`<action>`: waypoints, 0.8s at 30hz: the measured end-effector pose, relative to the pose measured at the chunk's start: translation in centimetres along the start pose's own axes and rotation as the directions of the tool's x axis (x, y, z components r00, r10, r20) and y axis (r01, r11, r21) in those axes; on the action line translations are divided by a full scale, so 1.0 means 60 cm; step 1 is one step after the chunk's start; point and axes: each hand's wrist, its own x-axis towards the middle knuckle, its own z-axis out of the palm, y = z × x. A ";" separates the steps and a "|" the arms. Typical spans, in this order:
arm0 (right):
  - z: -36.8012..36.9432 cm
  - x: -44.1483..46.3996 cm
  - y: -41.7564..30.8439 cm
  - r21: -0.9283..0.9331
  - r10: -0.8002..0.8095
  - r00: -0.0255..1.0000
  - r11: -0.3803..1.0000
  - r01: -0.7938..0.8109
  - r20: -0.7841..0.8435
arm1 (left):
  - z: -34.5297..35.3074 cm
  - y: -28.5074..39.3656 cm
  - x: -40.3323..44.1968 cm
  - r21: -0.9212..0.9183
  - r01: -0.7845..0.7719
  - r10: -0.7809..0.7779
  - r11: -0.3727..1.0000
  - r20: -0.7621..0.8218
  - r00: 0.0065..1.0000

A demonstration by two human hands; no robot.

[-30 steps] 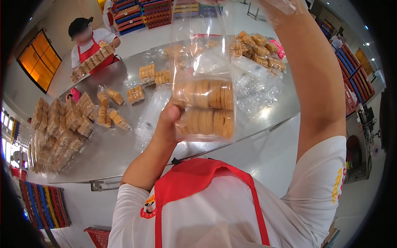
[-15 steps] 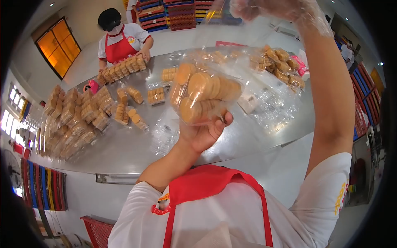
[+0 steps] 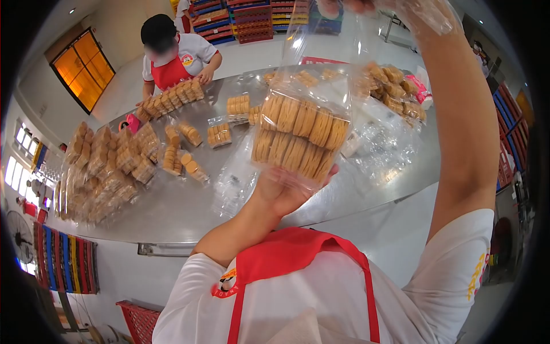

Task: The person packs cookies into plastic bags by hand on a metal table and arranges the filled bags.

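Observation:
A clear plastic bag of round biscuits (image 3: pixel 301 133) is held up in front of me, its biscuits standing on edge in two rows. Under its base is my left hand (image 3: pixel 292 192), palm up, with the fingers partly hidden behind the plastic. High at the top edge, my right hand (image 3: pixel 366 7), in a clear plastic glove, is closed on the gathered upper end of the same bag. Part of that hand is cut off by the frame.
A steel table (image 3: pixel 166 212) carries a large heap of bagged biscuits (image 3: pixel 103 172) at left, several small packs (image 3: pixel 219 135) in the middle, another pile (image 3: pixel 395 92) at right and loose clear bags (image 3: pixel 384 140). Across it, a co-worker (image 3: pixel 172 63) handles a row of biscuits (image 3: pixel 172 98).
The bag has turned from showing biscuit faces to showing two upright rows of edges, and its upper part is now stretched upward. My left hand has shifted slightly right and down beneath it.

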 end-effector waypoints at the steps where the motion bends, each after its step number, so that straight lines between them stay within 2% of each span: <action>1: 0.001 0.002 0.006 0.016 0.028 1.000 0.999 -0.027 -0.001 | 0.012 0.001 -0.004 0.152 -0.023 0.039 0.988 -0.102 0.994; 2: -0.008 0.022 0.013 0.020 0.173 0.944 0.982 -0.186 0.281 | 0.007 0.004 -0.005 0.144 -0.094 0.109 0.985 -0.101 0.989; 3: -0.022 0.053 0.016 -0.023 0.294 0.791 0.942 -0.335 0.537 | -0.004 0.009 -0.005 0.136 -0.165 0.179 0.977 -0.100 0.979; 4: -0.032 0.075 0.027 -0.109 0.379 0.557 0.883 -0.457 0.739 | -0.018 0.014 -0.005 0.126 -0.237 0.250 0.963 -0.096 0.964; 5: 0.029 -0.020 0.059 0.183 0.239 0.970 0.956 -0.228 -0.036 | -0.034 0.022 -0.008 0.141 -0.253 0.262 0.957 -0.051 0.964; 7: 0.051 -0.008 0.167 0.173 0.067 0.998 0.983 -0.063 -0.017 | -0.071 0.041 -0.017 0.166 -0.283 0.282 0.945 0.032 0.959; 8: 0.063 -0.019 0.191 0.322 0.030 0.999 0.946 -0.024 -0.013 | -0.084 0.049 -0.021 0.219 -0.257 0.252 0.941 0.053 0.966; 10: 0.104 -0.072 0.227 0.596 -0.037 0.999 0.802 0.037 -0.013 | -0.117 0.062 -0.028 0.290 -0.137 0.161 0.947 -0.060 0.985; 12: 0.150 -0.097 0.286 0.907 -0.068 0.992 0.415 -0.065 0.102 | -0.155 0.077 -0.030 0.306 0.050 0.023 0.951 -0.233 0.972; 14: 0.189 -0.138 0.343 0.978 -0.301 0.938 0.167 -0.125 0.172 | -0.158 0.080 -0.027 0.301 0.150 -0.023 0.942 -0.387 0.922; 16: 0.253 -0.172 0.412 0.979 -0.306 0.941 0.183 -0.093 0.146 | -0.175 0.086 -0.020 0.323 0.260 -0.083 0.910 -0.473 0.877; 18: 0.305 -0.217 0.426 0.914 -0.118 0.954 0.339 -0.221 0.274 | -0.213 0.099 -0.002 0.384 0.381 -0.157 0.841 -0.502 0.851; 20: 0.388 -0.235 0.443 0.780 0.059 0.918 0.508 -0.365 0.391 | -0.234 0.108 0.037 0.439 0.599 -0.248 0.670 -0.628 0.738; 21: 0.438 -0.237 0.456 0.696 0.087 0.930 0.639 -0.327 0.357 | -0.244 0.108 0.053 0.450 0.694 -0.279 0.561 -0.687 0.671; 22: 0.481 -0.235 0.469 0.589 0.101 0.943 0.758 -0.280 0.318 | -0.254 0.102 0.069 0.507 0.710 -0.266 0.489 -0.688 0.675; 23: 0.514 -0.232 0.475 0.600 0.119 0.967 0.766 -0.233 0.224 | -0.262 0.098 0.087 0.564 0.714 -0.240 0.415 -0.689 0.684; 24: 0.546 -0.230 0.475 0.611 0.125 0.983 0.770 -0.181 0.133 | -0.276 0.086 0.094 0.634 0.659 -0.068 0.405 -0.698 0.713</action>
